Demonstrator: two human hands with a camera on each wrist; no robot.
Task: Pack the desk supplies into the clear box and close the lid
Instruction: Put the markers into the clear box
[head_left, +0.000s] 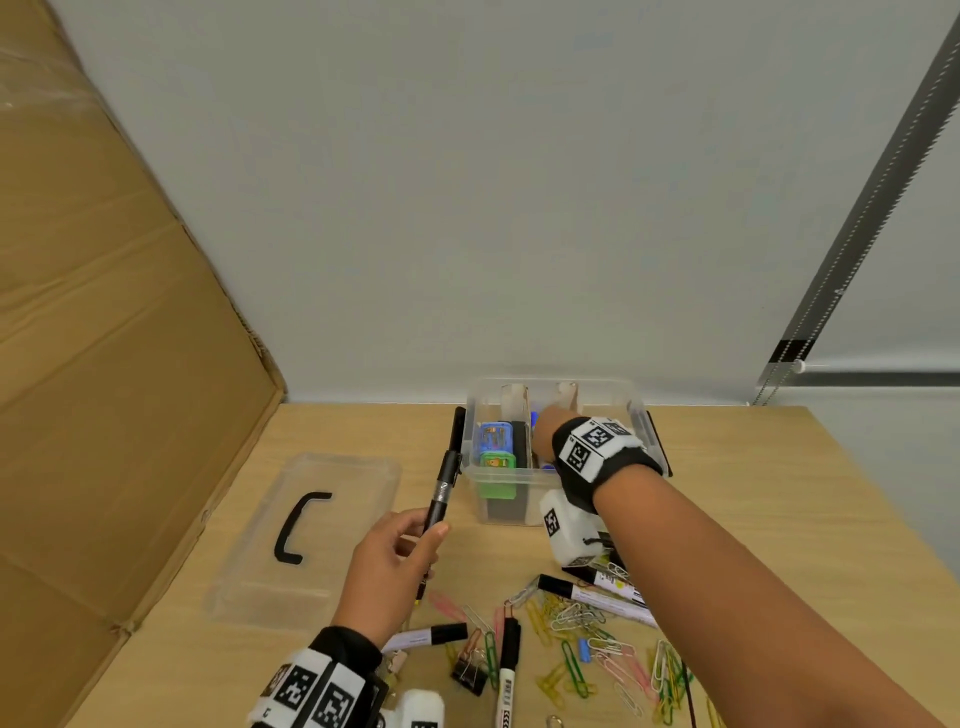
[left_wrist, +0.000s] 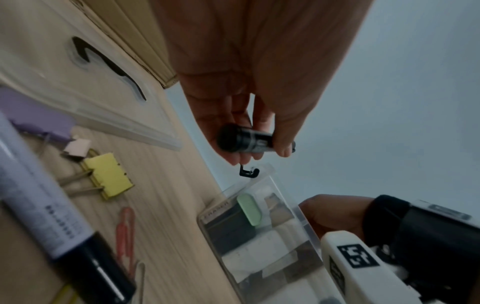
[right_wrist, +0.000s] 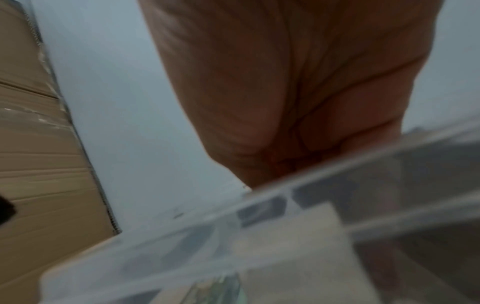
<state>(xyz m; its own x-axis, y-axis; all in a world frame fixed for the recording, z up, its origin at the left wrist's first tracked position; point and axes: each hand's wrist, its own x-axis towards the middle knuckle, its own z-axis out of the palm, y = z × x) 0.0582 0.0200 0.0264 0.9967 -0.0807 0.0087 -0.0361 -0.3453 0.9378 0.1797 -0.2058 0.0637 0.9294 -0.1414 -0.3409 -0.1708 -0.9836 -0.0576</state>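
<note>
Mid-packing, lid off. The clear box (head_left: 519, 470) stands at the far middle of the wooden surface (head_left: 753, 493), already part filled: a blue item, a green item (head_left: 497, 461) and a dark eraser stand against its left side. The right hand (head_left: 545, 426) reaches down inside the box; its fingers are hidden behind the wrist band and, in the right wrist view, below the blurred box rim, so I cannot tell whether it grips or has let go of anything. The left hand (head_left: 397, 556) holds a black marker (head_left: 444, 491) pinched between thumb and fingertips at its lower end, tip pointing up and away toward the box's left wall (clearly the next piece to go in). The lid (head_left: 306, 535), with its black handle, lies flat on the surface to the left, well apart from the box. Still loose near the front: more markers, a scatter of coloured paper clips (head_left: 587, 639), a black binder clip (head_left: 470, 675). Judgement: the next move calls for the right hand to clear the opening, then the marker to be laid lengthwise or tilted, since it looks long against the box. The clips will need gathering in pinches; the lid comes last.
</note>
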